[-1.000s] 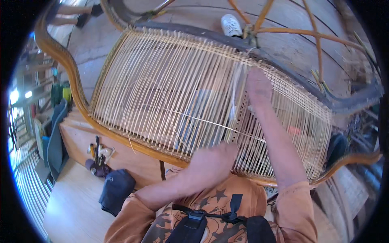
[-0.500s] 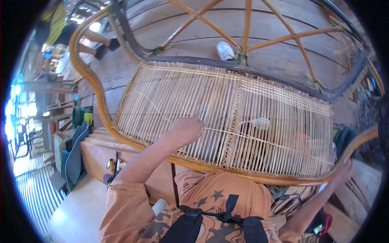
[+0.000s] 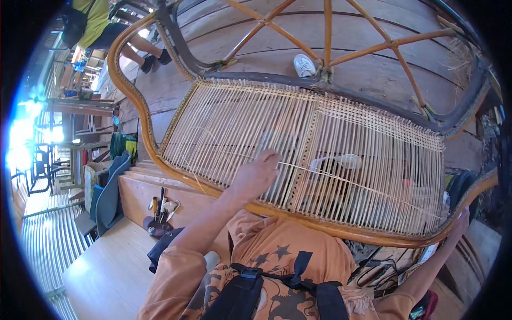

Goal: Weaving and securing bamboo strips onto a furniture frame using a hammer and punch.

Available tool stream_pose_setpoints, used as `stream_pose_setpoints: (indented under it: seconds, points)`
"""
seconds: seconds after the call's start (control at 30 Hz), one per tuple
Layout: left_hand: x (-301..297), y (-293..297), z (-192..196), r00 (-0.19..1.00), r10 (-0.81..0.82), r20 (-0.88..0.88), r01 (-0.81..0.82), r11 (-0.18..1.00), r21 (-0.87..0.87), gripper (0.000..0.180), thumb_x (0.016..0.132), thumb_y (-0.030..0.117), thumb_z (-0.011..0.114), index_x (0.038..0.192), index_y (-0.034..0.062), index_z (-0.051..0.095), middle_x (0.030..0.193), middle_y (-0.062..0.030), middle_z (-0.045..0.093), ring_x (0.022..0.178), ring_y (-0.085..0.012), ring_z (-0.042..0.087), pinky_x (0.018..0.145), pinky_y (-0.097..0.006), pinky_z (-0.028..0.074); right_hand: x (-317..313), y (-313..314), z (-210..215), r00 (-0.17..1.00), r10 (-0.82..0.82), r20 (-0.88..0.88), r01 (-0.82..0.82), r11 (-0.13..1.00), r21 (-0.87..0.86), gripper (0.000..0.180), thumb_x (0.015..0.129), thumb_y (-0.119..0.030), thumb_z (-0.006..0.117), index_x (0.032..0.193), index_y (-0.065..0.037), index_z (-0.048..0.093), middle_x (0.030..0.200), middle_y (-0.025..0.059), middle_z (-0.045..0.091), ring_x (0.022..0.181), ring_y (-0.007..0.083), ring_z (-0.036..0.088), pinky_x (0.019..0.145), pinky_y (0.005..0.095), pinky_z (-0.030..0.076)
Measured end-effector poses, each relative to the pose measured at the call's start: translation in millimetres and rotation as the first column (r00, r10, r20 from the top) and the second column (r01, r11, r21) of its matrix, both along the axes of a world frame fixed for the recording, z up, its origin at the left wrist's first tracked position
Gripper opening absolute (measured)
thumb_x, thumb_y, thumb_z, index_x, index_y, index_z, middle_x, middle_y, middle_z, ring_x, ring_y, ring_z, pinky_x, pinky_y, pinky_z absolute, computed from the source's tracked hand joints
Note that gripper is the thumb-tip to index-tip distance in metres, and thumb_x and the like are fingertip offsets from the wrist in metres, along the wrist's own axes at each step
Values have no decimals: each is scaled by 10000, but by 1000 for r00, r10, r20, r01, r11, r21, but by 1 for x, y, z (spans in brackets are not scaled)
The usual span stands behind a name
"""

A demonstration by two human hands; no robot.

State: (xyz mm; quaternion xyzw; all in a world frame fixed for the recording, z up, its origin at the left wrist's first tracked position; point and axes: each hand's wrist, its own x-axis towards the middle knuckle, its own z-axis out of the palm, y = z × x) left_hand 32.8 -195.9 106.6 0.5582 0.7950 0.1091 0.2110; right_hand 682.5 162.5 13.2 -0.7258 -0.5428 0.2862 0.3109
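Floorboards (image 3: 266,56) stretch beyond the curved frame (image 3: 320,226) strung with canes (image 3: 288,120). The left hand (image 3: 256,176) has its fingers pressed together, apparently pinching a pale strand (image 3: 296,167) that crosses the canes (over or through, I cannot tell). At the frame's right end, the right hand's (image 3: 460,224) fingers are unclear. Hard pulling could snap the strand; slack could snag it.

Plank floor (image 3: 301,24), glaring daylight (image 3: 21,144) far left, pale board (image 3: 109,266) lower left.
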Motion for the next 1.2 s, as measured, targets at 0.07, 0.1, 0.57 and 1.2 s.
stream_pose_setpoints:
  seconds: [0.07,0.1,0.57,1.2]
  points:
    - [18,30,-5,998,-61,29,62,998,-34,347,823,163,566,1150,78,489,1179,-112,520,777,-350,628,650,-448,525,0,-8,8,1000,-20,24,21,1000,-20,566,948,-409,476,1279,49,484,1204,144,558,1086,243,517,949,319,371]
    - [24,42,-7,993,-106,52,110,991,-78,366,813,152,567,1160,70,480,1184,-108,521,755,-356,629,634,-452,525,-17,-16,16,999,-26,40,28,998,-53,564,950,-402,470,1300,41,471,1249,154,543,1127,265,510,975,324,358]
    - [11,50,2,984,-39,-172,-30,924,-382,202,912,257,496,928,67,564,878,-194,616,810,-393,610,673,-491,469,-63,-113,56,954,-269,-129,270,963,-13,377,927,-276,547,1154,22,588,890,42,638,784,160,593,691,272,466]
    - [-17,-10,29,995,-91,-27,72,909,-411,178,866,224,533,850,49,566,784,-169,590,769,-381,586,666,-469,458,68,-114,-76,459,-704,-541,555,703,-444,512,888,-368,558,1251,-10,513,1150,129,597,988,269,597,883,389,484]
